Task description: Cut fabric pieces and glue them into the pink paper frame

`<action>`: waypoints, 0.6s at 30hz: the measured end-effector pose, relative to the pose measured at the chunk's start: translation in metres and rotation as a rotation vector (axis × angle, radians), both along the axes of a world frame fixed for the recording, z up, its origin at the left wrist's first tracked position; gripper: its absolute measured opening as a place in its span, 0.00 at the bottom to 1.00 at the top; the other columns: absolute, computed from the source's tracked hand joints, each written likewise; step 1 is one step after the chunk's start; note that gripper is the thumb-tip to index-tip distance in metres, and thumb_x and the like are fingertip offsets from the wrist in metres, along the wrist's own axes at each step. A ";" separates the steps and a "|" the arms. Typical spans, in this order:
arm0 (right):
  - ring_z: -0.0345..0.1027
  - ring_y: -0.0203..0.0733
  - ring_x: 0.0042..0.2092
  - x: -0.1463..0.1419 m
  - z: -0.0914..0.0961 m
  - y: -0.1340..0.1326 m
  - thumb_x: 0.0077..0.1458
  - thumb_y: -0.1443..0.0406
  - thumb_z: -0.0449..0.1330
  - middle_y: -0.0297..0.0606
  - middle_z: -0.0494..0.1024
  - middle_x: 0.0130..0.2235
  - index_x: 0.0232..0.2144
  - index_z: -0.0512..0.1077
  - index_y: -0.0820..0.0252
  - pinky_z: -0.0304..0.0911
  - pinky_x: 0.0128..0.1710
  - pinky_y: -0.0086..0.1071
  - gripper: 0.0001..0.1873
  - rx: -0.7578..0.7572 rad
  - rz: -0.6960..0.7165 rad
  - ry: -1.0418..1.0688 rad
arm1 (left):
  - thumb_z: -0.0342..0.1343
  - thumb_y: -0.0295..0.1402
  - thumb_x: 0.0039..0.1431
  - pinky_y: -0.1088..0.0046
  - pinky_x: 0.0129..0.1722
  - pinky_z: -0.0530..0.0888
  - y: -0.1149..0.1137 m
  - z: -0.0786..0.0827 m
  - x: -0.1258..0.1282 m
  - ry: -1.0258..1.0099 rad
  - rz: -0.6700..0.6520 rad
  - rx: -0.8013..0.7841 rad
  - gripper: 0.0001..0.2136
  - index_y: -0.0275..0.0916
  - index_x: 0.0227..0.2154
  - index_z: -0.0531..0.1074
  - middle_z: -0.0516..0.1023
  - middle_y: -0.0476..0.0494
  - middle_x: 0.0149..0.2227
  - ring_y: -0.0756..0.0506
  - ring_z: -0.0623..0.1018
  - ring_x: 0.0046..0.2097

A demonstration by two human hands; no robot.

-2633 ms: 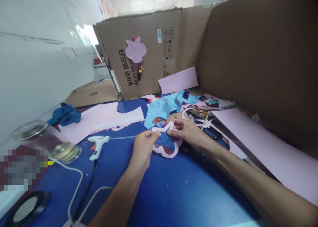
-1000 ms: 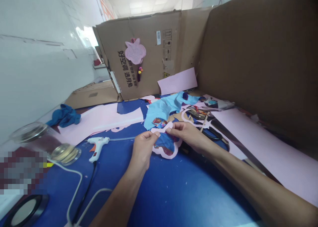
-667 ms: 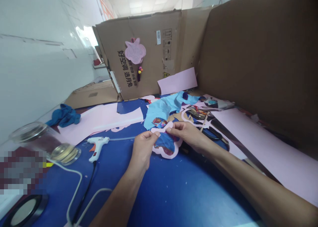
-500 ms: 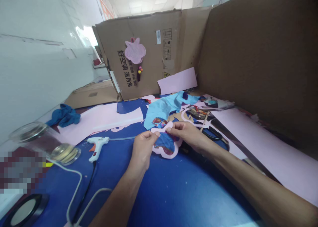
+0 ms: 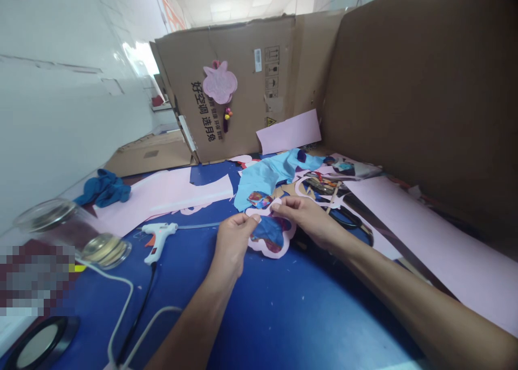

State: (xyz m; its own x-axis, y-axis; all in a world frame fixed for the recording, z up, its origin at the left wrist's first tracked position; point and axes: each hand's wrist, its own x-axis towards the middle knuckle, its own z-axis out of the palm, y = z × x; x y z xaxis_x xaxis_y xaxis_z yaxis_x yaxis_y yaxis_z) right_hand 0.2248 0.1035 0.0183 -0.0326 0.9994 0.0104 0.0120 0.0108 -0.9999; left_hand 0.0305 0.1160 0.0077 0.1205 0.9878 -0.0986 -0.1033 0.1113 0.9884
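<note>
Between my hands is a pink scalloped frame (image 5: 279,251), cut from a sheet, with a glossy see-through blue and reddish film (image 5: 269,232) across its opening. My left hand (image 5: 233,238) pinches its upper left edge between thumb and fingers. On the upper right edge, my right hand (image 5: 299,214) is closed in a similar pinch. Just beyond the frame lies light blue cloth (image 5: 263,173) with a shiny multicoloured scrap (image 5: 259,198) on it. A white hot glue gun (image 5: 159,240) with an orange trigger rests to the left of my left hand.
Pink sheets (image 5: 162,192) cover the back left, beside a dark blue cloth (image 5: 107,187) and a clear jar (image 5: 60,224). Black-handled scissors (image 5: 356,219) lie on the right. Cardboard walls (image 5: 243,127) stand behind; a pink flower-shaped ornament (image 5: 220,83) hangs there. Cords cross the front left.
Almost nothing differs. Both hands keep their pinch on the pink frame, and the right fingertips have shifted very slightly.
</note>
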 end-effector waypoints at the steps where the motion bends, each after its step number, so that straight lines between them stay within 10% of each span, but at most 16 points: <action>1: 0.63 0.37 0.29 0.000 0.000 0.000 0.54 0.46 0.72 0.33 0.76 0.28 0.29 0.78 0.60 0.57 0.32 0.33 0.23 0.000 -0.007 0.010 | 0.71 0.47 0.48 0.75 0.27 0.61 0.000 0.000 0.000 0.003 0.001 0.006 0.19 0.38 0.22 0.73 0.71 0.51 0.21 0.52 0.66 0.24; 18: 0.65 0.38 0.29 -0.001 0.003 -0.001 0.49 0.48 0.74 0.33 0.76 0.27 0.27 0.76 0.59 0.59 0.32 0.33 0.22 -0.025 -0.020 0.043 | 0.71 0.48 0.47 0.75 0.26 0.60 -0.001 0.002 0.000 0.017 0.011 0.026 0.20 0.38 0.20 0.70 0.68 0.52 0.21 0.53 0.63 0.24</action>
